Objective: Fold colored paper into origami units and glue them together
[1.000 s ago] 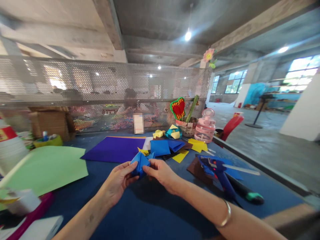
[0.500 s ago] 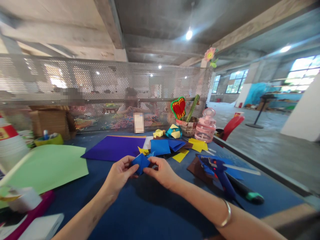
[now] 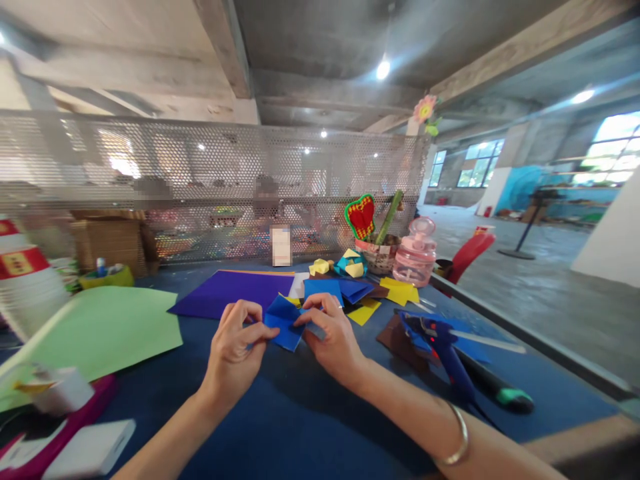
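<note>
A small creased piece of blue paper (image 3: 286,325) is held up over the table, partly unfolded, with a raised flap at its upper left. My left hand (image 3: 237,347) pinches its left edge between thumb and fingers. On the right side, my right hand (image 3: 333,333) grips the paper with thumb and forefinger; a ring and a silver bangle show on that arm. Just behind the hands lie a blue sheet (image 3: 323,291), a purple sheet (image 3: 235,293) and yellow paper pieces (image 3: 364,311).
A blue glue gun (image 3: 447,347) lies on the right beside a black-and-green handled tool (image 3: 515,399). Light green paper (image 3: 115,327) covers the left. Behind stand a pink bottle (image 3: 415,257), a potted cactus (image 3: 387,223), folded paper shapes (image 3: 350,264) and a mesh partition (image 3: 215,153).
The blue paper has gone from a compact folded diamond to a more opened sheet with a lifted flap. Both hands have shifted their grip, and the view has turned slightly left.
</note>
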Demonstrator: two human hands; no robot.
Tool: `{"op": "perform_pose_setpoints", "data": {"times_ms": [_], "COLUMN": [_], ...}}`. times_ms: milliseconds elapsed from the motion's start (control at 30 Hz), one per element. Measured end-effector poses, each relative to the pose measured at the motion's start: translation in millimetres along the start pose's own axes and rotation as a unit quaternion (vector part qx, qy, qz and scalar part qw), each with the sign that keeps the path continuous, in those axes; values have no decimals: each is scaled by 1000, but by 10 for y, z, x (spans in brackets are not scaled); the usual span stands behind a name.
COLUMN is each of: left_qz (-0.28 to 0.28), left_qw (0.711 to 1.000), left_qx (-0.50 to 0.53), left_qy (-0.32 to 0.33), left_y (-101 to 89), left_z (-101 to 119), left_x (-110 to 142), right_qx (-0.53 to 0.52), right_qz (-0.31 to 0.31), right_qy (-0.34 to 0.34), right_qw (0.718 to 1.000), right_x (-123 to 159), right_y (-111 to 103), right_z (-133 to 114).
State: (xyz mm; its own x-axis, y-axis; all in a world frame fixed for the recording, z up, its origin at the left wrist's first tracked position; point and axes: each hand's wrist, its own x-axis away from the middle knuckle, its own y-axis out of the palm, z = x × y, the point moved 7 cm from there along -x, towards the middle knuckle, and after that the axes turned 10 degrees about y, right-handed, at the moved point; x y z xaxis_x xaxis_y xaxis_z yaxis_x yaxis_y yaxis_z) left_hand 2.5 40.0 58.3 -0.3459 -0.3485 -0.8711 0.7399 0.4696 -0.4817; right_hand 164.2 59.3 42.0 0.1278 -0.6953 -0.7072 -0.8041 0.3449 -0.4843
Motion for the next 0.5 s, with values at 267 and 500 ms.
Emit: {"op": "perform_pose_setpoints", "data": {"times_ms": [267,500], "left_qz": [-5,-53], "left_qw": [1000,995], "left_qx": [6,57], "left_qy": [17,-54], "left_y": [17,157], "left_z": [33,-129], "left_x": [-3,107], "right_qx": [18,139], "right_qz": [-6,-95], "right_qy": [-24,-149], "right_qw": [1000,974], "right_x": [14,115], "right_y": [17,105], "right_z": [-28,-212]}}
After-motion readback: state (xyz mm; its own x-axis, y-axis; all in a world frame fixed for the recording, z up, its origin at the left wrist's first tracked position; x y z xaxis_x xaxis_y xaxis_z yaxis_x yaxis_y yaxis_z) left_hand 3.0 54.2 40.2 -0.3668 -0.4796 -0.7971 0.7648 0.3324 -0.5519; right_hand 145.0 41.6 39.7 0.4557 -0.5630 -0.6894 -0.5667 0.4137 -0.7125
